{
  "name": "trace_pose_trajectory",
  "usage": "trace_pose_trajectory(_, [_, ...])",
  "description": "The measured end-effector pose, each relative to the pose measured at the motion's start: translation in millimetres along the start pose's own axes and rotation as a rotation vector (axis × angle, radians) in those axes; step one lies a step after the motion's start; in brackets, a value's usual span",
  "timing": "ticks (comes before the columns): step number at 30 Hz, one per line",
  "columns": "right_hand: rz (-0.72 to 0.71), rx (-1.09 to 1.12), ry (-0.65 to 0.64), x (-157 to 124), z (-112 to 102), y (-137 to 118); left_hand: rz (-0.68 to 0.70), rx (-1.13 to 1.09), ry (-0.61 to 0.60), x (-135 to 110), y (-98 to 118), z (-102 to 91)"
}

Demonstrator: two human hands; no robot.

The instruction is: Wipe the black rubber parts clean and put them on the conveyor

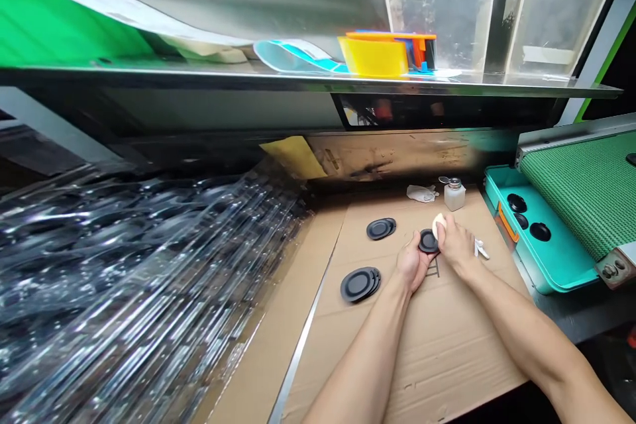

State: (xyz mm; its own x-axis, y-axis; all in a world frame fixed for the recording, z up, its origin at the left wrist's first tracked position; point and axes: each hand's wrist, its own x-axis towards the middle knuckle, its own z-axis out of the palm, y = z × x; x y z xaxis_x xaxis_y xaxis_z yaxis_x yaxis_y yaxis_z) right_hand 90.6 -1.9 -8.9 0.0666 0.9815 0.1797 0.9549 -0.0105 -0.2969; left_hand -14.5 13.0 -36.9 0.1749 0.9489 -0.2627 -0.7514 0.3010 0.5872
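Over the cardboard sheet (377, 358), my left hand (411, 260) is closed on the edge of a black round plastic part (428, 240) with a raised rim. My right hand (456, 242) pinches a white pad (438, 224), which is against or just beside the right edge of that part; its exact contact is hidden by the fingers. A small stack of similar black parts (358, 285) lies to the left of my left forearm. Another small stack (380, 228) lies farther back. Close to my right hand is a small white object (481, 250), partly covered.
Stacked clear plastic trays (163, 291) fill the left side. A small bottle (454, 194) and crumpled white paper (422, 193) stand at the back. To the right, a teal bin (556, 262) holds several black parts beside a green conveyor belt (586, 179). A metal shelf (298, 81) overhangs.
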Motion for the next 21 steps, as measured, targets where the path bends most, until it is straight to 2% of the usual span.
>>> trace_pose_trajectory(1, [0.003, -0.001, -0.004, -0.9, -0.5, 0.3, -0.002, -0.001, 0.004, -0.5, 0.5, 0.7])
trace_pose_trajectory(4, [-0.103, 0.006, 0.002, -3.5, -1.6, -0.3, -0.024, -0.023, -0.018, -1.5, 1.6, 2.7])
trace_pose_trajectory(8, [0.017, -0.019, 0.0, -5.5, -2.5, -4.1, 0.033, 0.003, 0.015, -0.9, -0.4, 2.3])
trace_pose_trajectory(11, [-0.108, -0.008, -0.002, -5.3, -2.2, -3.8, 0.035, 0.0, -0.008, -0.6, -1.9, 0.7])
trace_pose_trajectory(13, [-0.098, 0.023, 0.005, -0.2, -4.1, 2.3, 0.036, 0.009, -0.006, -0.7, -1.6, 0.7])
trace_pose_trajectory(16, [0.047, 0.173, 0.058, 12.8, -10.4, 20.3, 0.06, 0.03, 0.003, -0.5, 0.3, 2.0])
trace_pose_trajectory(18, [0.026, 0.334, 0.062, 18.1, -13.6, 32.7, 0.06, 0.022, -0.007, 0.3, 1.5, 2.7])
trace_pose_trajectory(21, [-0.072, 0.495, -0.043, 16.4, -13.4, 42.4, 0.054, 0.015, -0.007, 1.9, 1.6, 2.9])
